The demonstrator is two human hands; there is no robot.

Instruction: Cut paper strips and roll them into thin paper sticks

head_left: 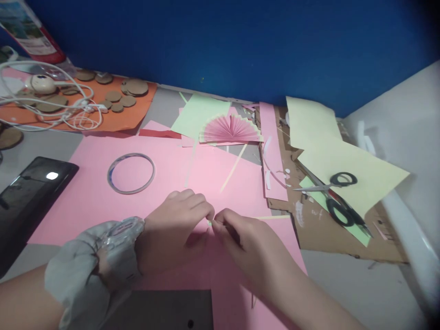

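My left hand (182, 220), with a watch and a grey scrunchie on its wrist, is closed in a pinch over the pink sheet. Fingertip to fingertip with it is my right hand (249, 240), also pinching. A small pale green paper piece (209, 223) shows between the fingertips; most of it is hidden. Beneath both hands lies the large pink paper sheet (85, 192). Beyond them stands a pleated pink paper fan (230, 130) with a pale yellow edge. Thin pale paper strips (233, 167) lie in front of the fan.
To the left are a thin tape-like ring (110, 178), a black phone (37, 192) and white earphones (44, 85). Cardboard discs (135, 87) rest on orange paper (137, 110). Black-handled scissors (325, 188) lie right, on yellow paper (360, 172) and cardboard (323, 243). A blue partition (240, 50) closes the back.
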